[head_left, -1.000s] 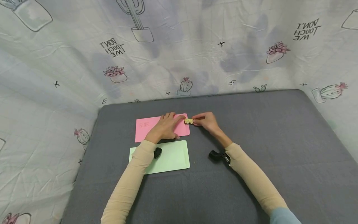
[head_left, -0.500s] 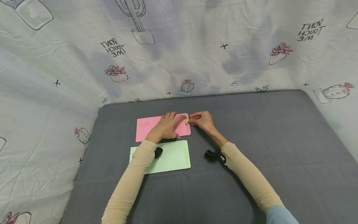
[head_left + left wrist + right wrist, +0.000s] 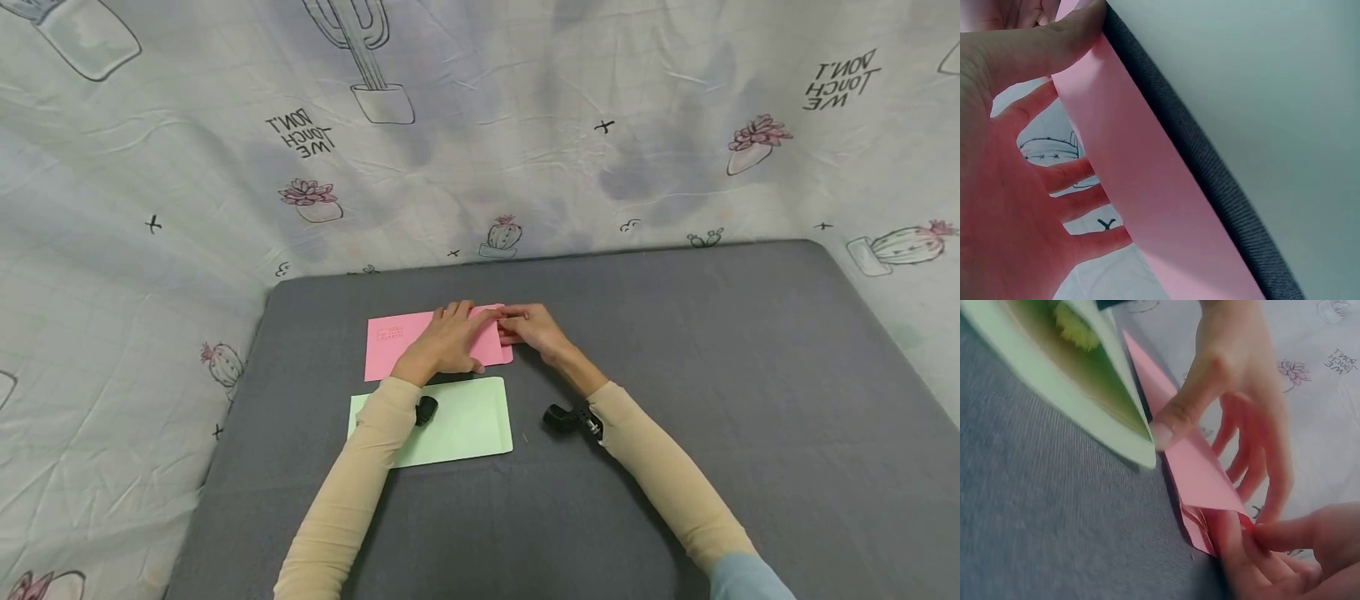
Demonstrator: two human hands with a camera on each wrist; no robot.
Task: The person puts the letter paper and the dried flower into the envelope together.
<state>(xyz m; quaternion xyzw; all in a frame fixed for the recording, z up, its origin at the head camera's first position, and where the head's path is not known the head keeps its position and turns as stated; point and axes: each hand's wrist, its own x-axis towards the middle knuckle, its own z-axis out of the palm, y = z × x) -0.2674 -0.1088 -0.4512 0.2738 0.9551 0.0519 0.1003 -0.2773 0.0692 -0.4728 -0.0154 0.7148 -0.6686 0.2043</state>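
A pink envelope (image 3: 401, 333) lies at the back of the table, its mouth facing right. My left hand (image 3: 446, 343) spans it and grips it by its two long edges, thumb on the near edge, fingers on the far one. In the right wrist view the envelope's mouth bulges apart. My right hand (image 3: 536, 332) has fingers inside that mouth, the thumb at its edge. No yellow piece shows at this mouth; the inside is hidden. A light green envelope (image 3: 457, 425) lies nearer, partly under the left forearm. Through its gaping mouth shows a bumpy yellow piece (image 3: 1075, 328).
The grey cloth-covered table (image 3: 675, 375) extends to the right of the arms. A patterned curtain (image 3: 540, 150) hangs behind it and along the left. Black wrist cameras sit under both forearms, the left one (image 3: 426, 409) over the green envelope.
The right hand has moved left, carrying a small yellow piece to the pink envelope's mouth. The piece is now out of sight and the fingertips are inside. The left hand has stayed put.
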